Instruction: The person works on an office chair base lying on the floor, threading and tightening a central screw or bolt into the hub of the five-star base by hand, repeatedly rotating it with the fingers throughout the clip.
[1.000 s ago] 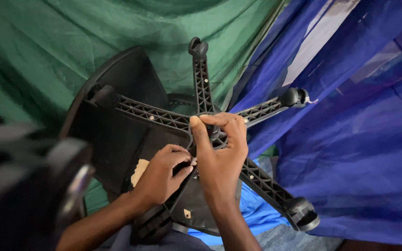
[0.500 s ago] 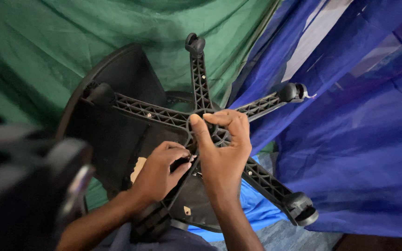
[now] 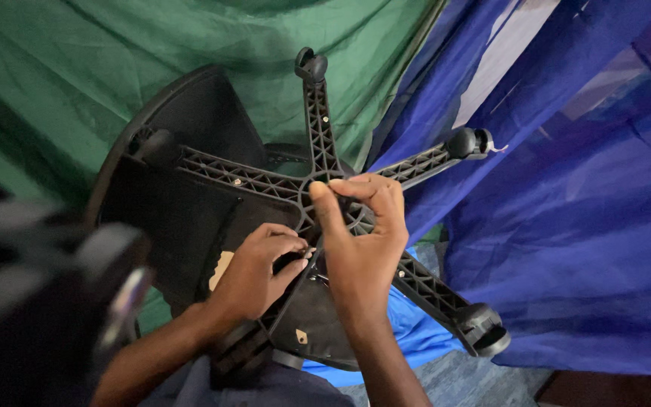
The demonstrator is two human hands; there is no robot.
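Observation:
An upturned black office chair lies in front of me, its ribbed five-arm star base (image 3: 318, 128) facing up with caster sockets at the arm ends. My right hand (image 3: 359, 234) covers the hub where the arms meet, thumb and fingers pinched around it. Just left of it, my left hand (image 3: 261, 264) is curled around the near-left arm by the hub, fingers tucked under it. Behind the base the black seat underside (image 3: 190, 120) shows.
Green cloth (image 3: 77, 68) hangs at the back and left. Blue cloth (image 3: 589, 249) fills the right side. A blurred black caster (image 3: 47, 286) sits very close to the camera at lower left. A bright blue sheet (image 3: 408, 332) lies under the base.
Both hands stay on the hub; the view has shifted only slightly. The right hand's fingers have closed a little more around the centre.

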